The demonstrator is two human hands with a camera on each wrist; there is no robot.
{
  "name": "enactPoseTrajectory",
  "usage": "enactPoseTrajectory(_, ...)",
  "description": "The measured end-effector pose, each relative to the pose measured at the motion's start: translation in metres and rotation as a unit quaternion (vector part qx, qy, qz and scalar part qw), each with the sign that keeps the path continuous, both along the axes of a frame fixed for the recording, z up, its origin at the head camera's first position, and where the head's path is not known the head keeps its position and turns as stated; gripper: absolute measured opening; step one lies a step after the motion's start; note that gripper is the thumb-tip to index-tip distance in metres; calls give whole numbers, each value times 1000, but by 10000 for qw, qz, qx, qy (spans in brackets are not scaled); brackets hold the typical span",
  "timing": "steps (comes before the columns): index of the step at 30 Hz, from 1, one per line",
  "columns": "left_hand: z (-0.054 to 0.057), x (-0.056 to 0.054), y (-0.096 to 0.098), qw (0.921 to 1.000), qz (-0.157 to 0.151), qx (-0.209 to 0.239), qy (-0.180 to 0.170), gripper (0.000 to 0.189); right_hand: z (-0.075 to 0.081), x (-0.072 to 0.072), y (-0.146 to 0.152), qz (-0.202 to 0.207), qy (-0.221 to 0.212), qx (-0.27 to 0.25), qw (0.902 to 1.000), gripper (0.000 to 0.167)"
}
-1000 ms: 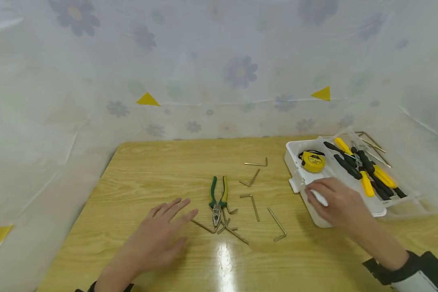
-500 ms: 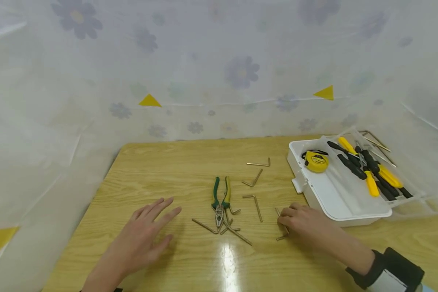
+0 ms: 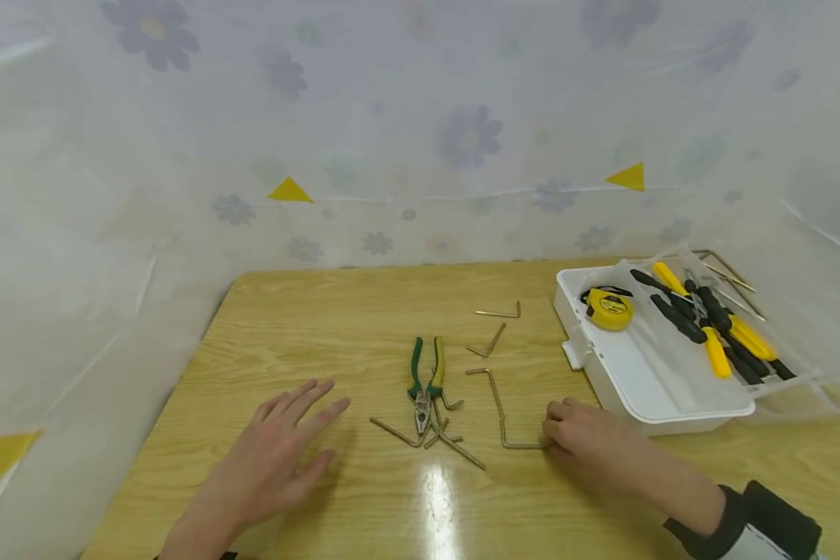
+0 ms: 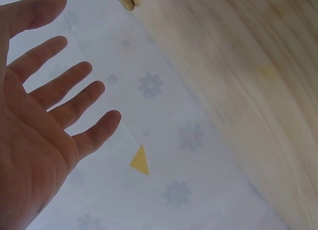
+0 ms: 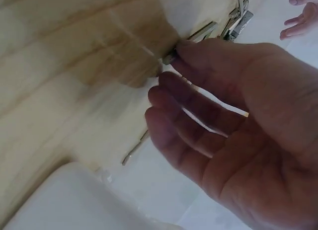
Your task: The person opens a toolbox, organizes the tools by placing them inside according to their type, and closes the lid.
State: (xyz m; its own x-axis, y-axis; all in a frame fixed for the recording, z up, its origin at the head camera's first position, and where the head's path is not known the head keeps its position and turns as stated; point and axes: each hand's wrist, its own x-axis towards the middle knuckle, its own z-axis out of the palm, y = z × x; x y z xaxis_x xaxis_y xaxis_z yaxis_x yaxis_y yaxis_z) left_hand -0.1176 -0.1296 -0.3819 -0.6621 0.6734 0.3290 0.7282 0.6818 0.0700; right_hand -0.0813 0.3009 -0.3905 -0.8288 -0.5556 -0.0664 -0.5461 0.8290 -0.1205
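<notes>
My right hand point(image 3: 591, 439) is low over the table, with thumb and fingertips pinching the end of an L-shaped brass-coloured hex key point(image 3: 521, 446). In the right wrist view, the thumb covers most of that hex key point(image 5: 170, 57). Its bent arm meets the lower end of a second hex key point(image 3: 495, 393). My left hand point(image 3: 280, 447) hovers left of the pliers, fingers spread and holding nothing; the left wrist view shows its bare palm. Green-and-yellow pliers point(image 3: 422, 400) lie mid-table over several hex keys point(image 3: 455, 447). Two more hex keys point(image 3: 500, 313) lie farther back.
A white plastic toolbox point(image 3: 612, 381) stands open at the right. It holds a yellow tape measure point(image 3: 609, 309), and its clear lid side point(image 3: 798, 404) bears several yellow-and-black tools point(image 3: 714, 342). A flower-patterned sheet point(image 3: 406, 140) hangs behind the wooden table point(image 3: 308, 327).
My right hand has come from the toolbox down to the table and taken hold of the nearest hex key, which has turned and shifted left. My left hand has drawn back slightly left.
</notes>
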Motion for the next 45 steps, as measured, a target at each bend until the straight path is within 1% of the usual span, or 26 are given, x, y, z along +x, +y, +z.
enactPoseTrajectory(2, 0, 0, 0, 10000, 3, 6, 4, 63, 0, -1, 1, 2, -26, -6, 10000, 14)
enactPoseTrajectory(4, -1, 1, 0, 10000, 0, -8, -11, 63, -1, -1, 2, -14, -39, -162, 9999, 17)
enactPoseTrajectory(7, -1, 1, 0, 10000, 10, -41, -59, 62, -1, -1, 4, -82, -74, -563, 9984, 24)
enactPoseTrajectory(9, -1, 1, 0, 9999, 44, -59, -73, 62, 0, -1, 4, -101, -64, -845, 9963, 26)
enactPoseTrajectory(10, -1, 2, 0, 9999, 61, -62, -77, 62, 1, -1, 4, -69, -11, -944, 9955, 26)
enactPoseTrajectory(12, -1, 2, 0, 9999, 79, -56, -92, 62, 2, 0, 4, 38, 239, -1062, 9941, 23)
enactPoseTrajectory(16, -1, 3, 0, 9999, 72, -49, -110, 60, 2, 0, 4, 216, 781, -1062, 9910, 23)
enactPoseTrajectory(17, -1, 3, 0, 9999, 70, -53, -124, 60, 1, 0, 4, 233, 840, -1093, 9902, 23)
enactPoseTrajectory(18, -1, 3, 0, 9999, 74, -59, -130, 60, 1, 0, 4, 226, 809, -1150, 9898, 24)
enactPoseTrajectory(20, -1, 3, 0, 9998, 89, -58, -143, 59, 0, -1, 4, 173, 630, -1307, 9893, 23)
enactPoseTrajectory(22, -2, 2, 0, 9998, 98, -50, -157, 60, 0, -1, 3, 0, 259, -1500, 9884, 19)
enactPoseTrajectory(25, -3, 2, 0, 9998, 82, -29, -189, 60, -2, -1, 1, -406, -365, -1745, 9831, 13)
enactPoseTrajectory(29, -4, 2, 0, 9996, 69, -20, -256, 59, -4, 1, -1, -1036, -1032, -1931, 9702, 13)
enactPoseTrajectory(32, -4, 2, 0, 9996, 84, -36, -265, 59, -3, 2, -2, -1443, -1393, -2016, 9587, 9)
enactPoseTrajectory(34, -4, 2, 0, 9996, 88, -42, -250, 59, -2, 3, -3, -1609, -1490, -2100, 9528, 7)
enactPoseTrajectory(35, -4, 2, 1, 9997, 91, -42, -238, 59, -1, 4, -4, -1595, -1396, -2200, 9522, 6)
enactPoseTrajectory(37, -4, 2, 1, 9997, 99, -25, -227, 59, 0, 5, -5, -1392, -952, -2449, 9548, 4)
enactPoseTrajectory(39, -3, 2, 0, 9997, 108, -16, -224, 59, -2, 6, -7, -841, -182, -2686, 9594, 9)
enactPoseTrajectory(41, -4, 2, 0, 9997, 107, -7, -236, 59, -4, 7, -8, -218, 594, -2856, 9563, 20)
enactPoseTrajectory(42, -4, 2, 1, 9996, 103, -5, -246, 59, -5, 7, -8, 55, 860, -2916, 9527, 26)
enactPoseTrajectory(43, -4, 2, 1, 9996, 99, -10, -250, 59, -5, 8, -8, 280, 997, -3005, 9482, 31)
enactPoseTrajectory(45, -5, 2, 1, 9996, 84, -25, -257, 58, -6, 9, -8, 568, 1043, -3117, 9427, 36)
